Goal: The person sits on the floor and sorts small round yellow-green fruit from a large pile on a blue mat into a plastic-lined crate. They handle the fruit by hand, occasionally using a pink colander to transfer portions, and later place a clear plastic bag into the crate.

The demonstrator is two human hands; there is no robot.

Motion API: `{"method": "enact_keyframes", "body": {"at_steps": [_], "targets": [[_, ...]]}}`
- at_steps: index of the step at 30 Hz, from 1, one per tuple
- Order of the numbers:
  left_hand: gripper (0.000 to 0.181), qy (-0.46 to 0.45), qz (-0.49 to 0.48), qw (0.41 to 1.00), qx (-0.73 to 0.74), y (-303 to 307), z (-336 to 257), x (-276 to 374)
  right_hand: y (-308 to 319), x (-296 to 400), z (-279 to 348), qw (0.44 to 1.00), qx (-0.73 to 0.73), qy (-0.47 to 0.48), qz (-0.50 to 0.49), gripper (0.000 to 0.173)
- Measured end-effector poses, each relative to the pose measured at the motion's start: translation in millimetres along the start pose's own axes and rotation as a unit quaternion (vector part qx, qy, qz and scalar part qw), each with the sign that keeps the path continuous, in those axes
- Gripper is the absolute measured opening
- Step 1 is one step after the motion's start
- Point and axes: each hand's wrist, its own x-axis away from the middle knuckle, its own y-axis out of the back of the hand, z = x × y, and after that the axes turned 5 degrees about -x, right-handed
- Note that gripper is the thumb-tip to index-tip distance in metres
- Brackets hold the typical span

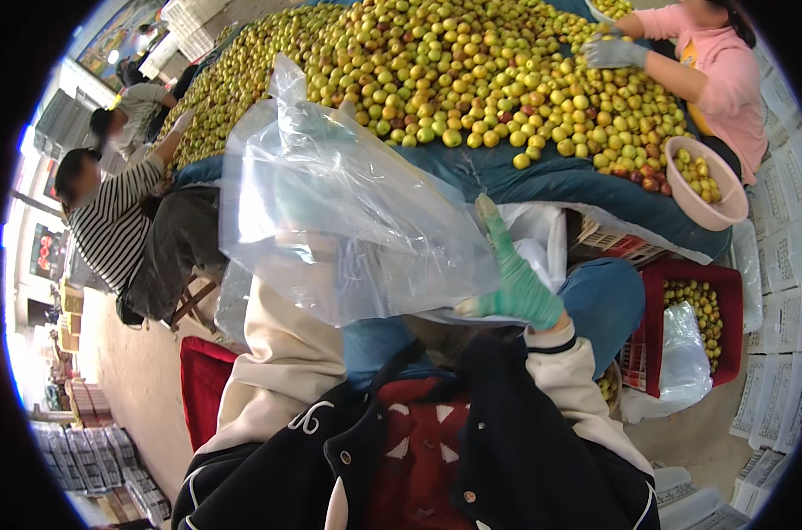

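Note:
A large clear plastic bag (374,225) spreads in the air above my lap, with a twisted upper corner. My left hand (301,192) shows only as a blurred greenish shape through the film, so its grip is hidden. My right hand (527,291), in a green glove with worn, dirty fingertips, is at the bag's right edge. Its thumb and forefinger are spread wide, with the plastic edge between them near the palm. Just beyond the bag, a heap of small round yellow-green fruit, likely fresh jujubes (441,73), lies on a blue cloth (441,165).
A pink basin (722,209) of fruit sits at the heap's right edge. Below it stands a red-lined crate (729,331) holding fruit and a plastic bag. A person in pink (732,86) handles fruit at right; a person in stripes (119,205) sits at left.

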Motion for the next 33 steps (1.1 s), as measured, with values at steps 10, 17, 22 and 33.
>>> {"method": "enact_keyframes", "body": {"at_steps": [10, 17, 22, 33], "targets": [[0.046, 0.059, -0.041, 0.997, -0.025, 57, 24, 9, -21, 3, 20, 0.962, 0.138, 0.111, -0.207, 0.015], [0.051, 0.243, 0.023, 0.968, -0.059, 63, 140, 5, 18, 19, 20, 0.960, -0.190, -0.128, -0.163, 0.007], [0.055, -0.206, 0.056, 0.668, -0.713, 49, 140, 19, 47, 32, -1, 0.906, -0.277, -0.234, -0.217, 0.032], [0.047, 0.203, 0.304, 0.761, -0.536, -75, 122, 158, 12, 28, -4, 0.933, -0.238, -0.211, -0.169, 0.020]]}}
